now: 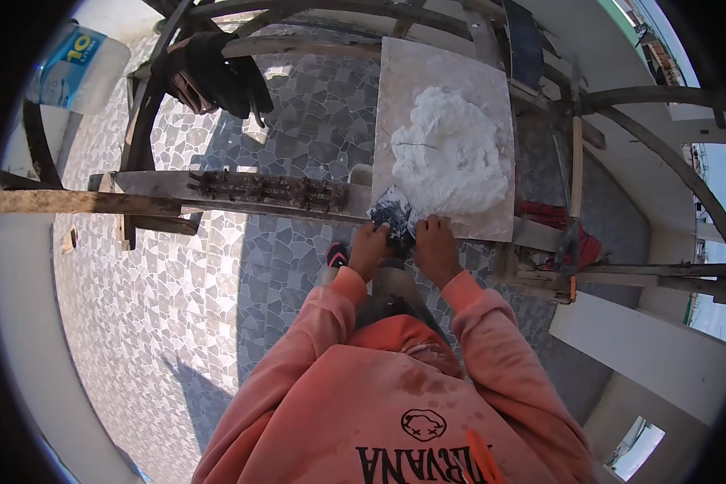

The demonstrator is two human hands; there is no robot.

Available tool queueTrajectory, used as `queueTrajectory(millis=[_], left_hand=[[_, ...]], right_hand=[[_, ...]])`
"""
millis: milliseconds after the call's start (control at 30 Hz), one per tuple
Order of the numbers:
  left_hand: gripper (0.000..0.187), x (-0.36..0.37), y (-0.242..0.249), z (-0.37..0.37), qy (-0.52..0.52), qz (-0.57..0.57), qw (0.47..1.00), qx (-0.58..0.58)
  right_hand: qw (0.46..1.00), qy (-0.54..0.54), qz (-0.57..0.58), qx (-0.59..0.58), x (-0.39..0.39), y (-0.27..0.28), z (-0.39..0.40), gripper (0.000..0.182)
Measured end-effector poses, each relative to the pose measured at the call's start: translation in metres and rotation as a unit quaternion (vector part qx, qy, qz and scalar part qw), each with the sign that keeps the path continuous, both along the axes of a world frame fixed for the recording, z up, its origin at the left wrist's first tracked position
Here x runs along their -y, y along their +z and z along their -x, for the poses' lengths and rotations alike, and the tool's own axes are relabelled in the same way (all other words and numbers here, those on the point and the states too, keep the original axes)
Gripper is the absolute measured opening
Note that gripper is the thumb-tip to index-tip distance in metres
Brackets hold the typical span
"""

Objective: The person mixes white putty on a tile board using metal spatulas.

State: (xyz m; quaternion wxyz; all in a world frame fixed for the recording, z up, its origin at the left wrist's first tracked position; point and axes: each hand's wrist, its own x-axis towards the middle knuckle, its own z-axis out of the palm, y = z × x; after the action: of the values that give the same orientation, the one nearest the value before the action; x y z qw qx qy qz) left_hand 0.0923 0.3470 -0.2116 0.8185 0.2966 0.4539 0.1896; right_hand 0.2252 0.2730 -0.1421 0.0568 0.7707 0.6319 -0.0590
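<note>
Close to the near edge of a pale board (397, 68), both my hands are at a dark, crumpled piece smeared with white (390, 210); whether it is cloth or plastic I cannot make out. My left hand (368, 252) has its fingers closed on the left side of this piece. On the other side, my right hand (436, 253) curls its fingers at the piece's right edge, knuckles near the board. A wide heap of white powder or paste (452, 149) covers much of the board, just beyond my hands. A thin dark line marks its surface.
Wooden beams (282, 208) carry the board; rusty metal bars (266, 189) lie on one at left. A dark garment (218, 73) hangs behind, near a large water bottle (81, 68). To the right are a long-handled tool (575, 165) and red cloth (585, 246). Stone-patterned floor lies below.
</note>
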Motion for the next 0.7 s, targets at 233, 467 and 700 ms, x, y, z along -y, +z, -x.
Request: queueTrajectory(millis=[233,467,700], left_hand=[[0.023,0.014,-0.034,0.007,-0.061,-0.119,0.991,-0.013],[0.023,0.017,0.001,0.003,-0.044,-0.141,0.988,-0.052],[0.018,0.022,-0.015,0.003,-0.064,-0.183,0.977,-0.087]], right_hand=[[0.998,0.051,-0.021,0.022,-0.004,-0.009,0.029,0.031],[0.998,0.066,0.018,0.003,-0.005,-0.004,0.026,0.029],[0.997,0.043,-0.030,0.055,-0.019,-0.012,0.019,0.026]])
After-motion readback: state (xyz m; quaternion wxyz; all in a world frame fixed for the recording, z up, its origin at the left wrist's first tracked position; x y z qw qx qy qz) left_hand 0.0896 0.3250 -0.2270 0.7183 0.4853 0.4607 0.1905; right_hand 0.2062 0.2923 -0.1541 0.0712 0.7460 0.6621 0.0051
